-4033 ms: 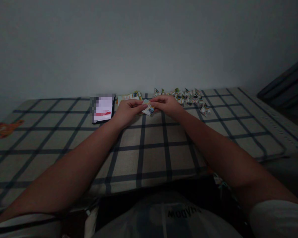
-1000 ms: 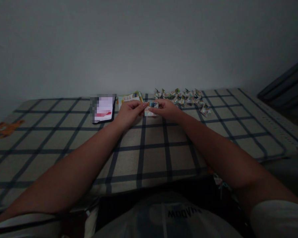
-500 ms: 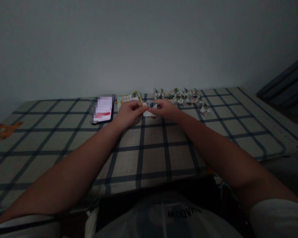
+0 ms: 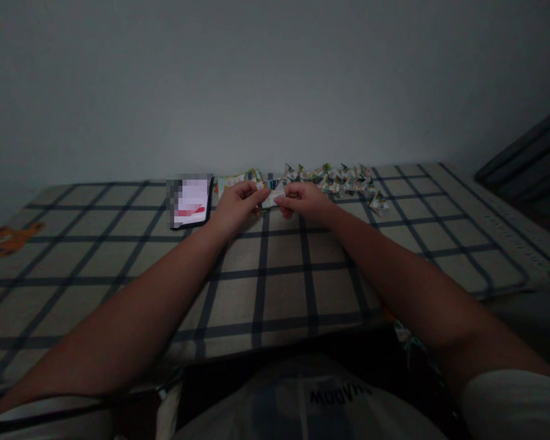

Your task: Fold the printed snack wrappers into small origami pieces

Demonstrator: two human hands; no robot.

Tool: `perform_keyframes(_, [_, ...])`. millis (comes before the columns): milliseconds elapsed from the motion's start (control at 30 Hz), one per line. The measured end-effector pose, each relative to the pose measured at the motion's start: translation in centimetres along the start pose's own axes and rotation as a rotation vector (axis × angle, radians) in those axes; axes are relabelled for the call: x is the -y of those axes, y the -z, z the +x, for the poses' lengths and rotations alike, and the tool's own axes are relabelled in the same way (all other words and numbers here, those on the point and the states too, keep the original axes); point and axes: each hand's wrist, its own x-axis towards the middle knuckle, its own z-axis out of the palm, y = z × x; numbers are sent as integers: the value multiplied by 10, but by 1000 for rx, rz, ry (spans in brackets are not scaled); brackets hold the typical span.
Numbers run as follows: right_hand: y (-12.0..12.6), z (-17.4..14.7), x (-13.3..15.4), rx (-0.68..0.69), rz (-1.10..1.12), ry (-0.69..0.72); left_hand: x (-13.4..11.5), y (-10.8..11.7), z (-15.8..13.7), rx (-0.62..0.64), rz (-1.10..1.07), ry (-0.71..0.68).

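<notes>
Between my two hands is a small printed piece of paper (image 4: 273, 197), held just above the checked tablecloth. My left hand (image 4: 239, 205) pinches its left side with thumb and fingers. On the right side, my right hand (image 4: 305, 200) grips the paper, thumb on top. Behind my left hand lies a stack of colourful printed paper (image 4: 233, 181), partly hidden by the fingers. Several folded paper pieces (image 4: 343, 178) with pointed corners stand in rows beyond my right hand, and one sits a little nearer.
A phone (image 4: 193, 203) with a lit screen lies left of my left hand. The checked tablecloth (image 4: 284, 287) covers the table up to the grey wall (image 4: 275, 85). An orange figure (image 4: 13, 238) shows on the cloth at far left. A dark slatted object (image 4: 531, 146) stands at right.
The paper has tilted and shifted slightly up and left between my hands. My right fingers now curl lower around its right edge. Phone and folded pieces stay put.
</notes>
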Motion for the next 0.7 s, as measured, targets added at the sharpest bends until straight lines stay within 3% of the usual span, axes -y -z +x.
perform_keyframes(167, [1, 1, -4, 13, -13, 7, 1, 1, -4, 33, 219, -38])
perform_keyframes(300, [-2, 0, -3, 29, 16, 6, 3, 2, -3, 15, 66, -38])
perform_keyframes(700, [-1, -2, 3, 72, 52, 111, 3, -4, 2, 103, -354, 171])
